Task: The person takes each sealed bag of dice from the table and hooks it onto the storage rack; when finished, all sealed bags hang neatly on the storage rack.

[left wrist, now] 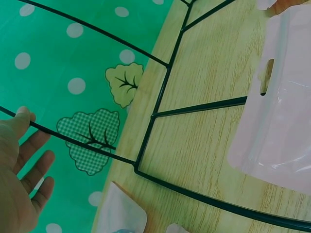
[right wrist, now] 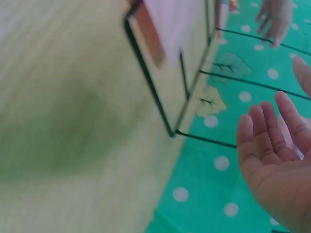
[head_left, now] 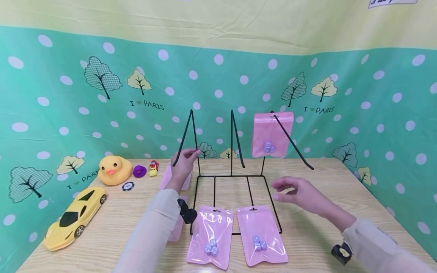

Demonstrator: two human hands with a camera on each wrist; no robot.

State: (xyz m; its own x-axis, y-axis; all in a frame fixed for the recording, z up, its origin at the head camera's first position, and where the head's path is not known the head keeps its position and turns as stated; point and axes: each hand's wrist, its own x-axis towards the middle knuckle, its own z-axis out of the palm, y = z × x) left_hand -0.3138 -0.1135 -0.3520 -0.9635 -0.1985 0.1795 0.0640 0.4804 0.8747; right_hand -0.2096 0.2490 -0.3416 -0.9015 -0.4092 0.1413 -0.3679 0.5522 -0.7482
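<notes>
My left hand (head_left: 183,163) pinches the left upright of a black wire display rack (head_left: 235,176), its thumb and index finger on either side of the wire in the left wrist view. My right hand (head_left: 300,193) hovers over the table right of the rack, fingers loosely bent, holding nothing. A pink zip bag (head_left: 261,129) with dice hangs on the rack's right hook; the other two hooks are bare. Two pink zip bags, the left one (head_left: 213,220) and the right one (head_left: 259,222), lie across the rack's front base wire with lilac dice inside.
Another pink bag (head_left: 166,177) lies partly behind my left forearm, and a further one (head_left: 176,231) is mostly covered by the sleeve. On the left are a yellow toy car (head_left: 76,218), a rubber duck (head_left: 116,170), a small purple duck (head_left: 139,171) and a poker chip (head_left: 128,186).
</notes>
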